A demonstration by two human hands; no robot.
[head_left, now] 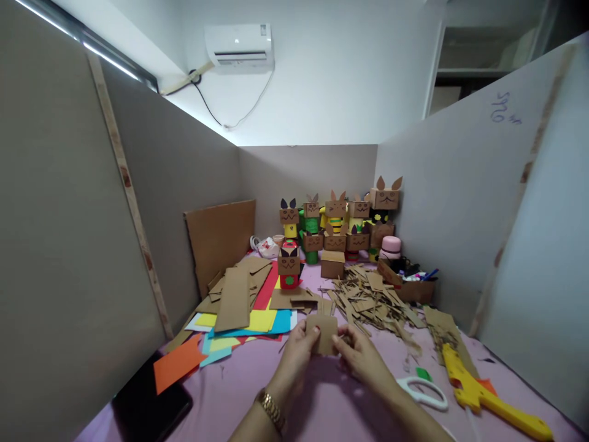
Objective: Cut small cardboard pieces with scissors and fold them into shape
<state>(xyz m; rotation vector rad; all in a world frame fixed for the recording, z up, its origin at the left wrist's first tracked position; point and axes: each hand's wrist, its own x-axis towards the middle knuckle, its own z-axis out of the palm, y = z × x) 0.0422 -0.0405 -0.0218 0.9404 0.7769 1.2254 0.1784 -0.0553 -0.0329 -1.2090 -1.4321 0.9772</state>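
A small square piece of cardboard [327,334] with rounded corners is held up in front of me, above the table. My left hand [299,350] is closed on its left edge, the thumb lying on its face; a watch circles that wrist. At the lower right edge, my right hand [359,353] pinches the same piece between thumb and fingers. Whether the right fingers hold anything besides the cardboard is too small to make out. White-handled scissors [426,393] lie beside my right forearm, their blades hidden.
A yellow glue gun [488,396] lies at the right. Cardboard scraps [368,301] pile up behind my hands. Several cardboard animal figures [289,267] stand at the back. Coloured paper [181,362] and cardboard sheets [234,298] lie left, near a black flat object [151,405]. Grey partitions [308,169] enclose the table.
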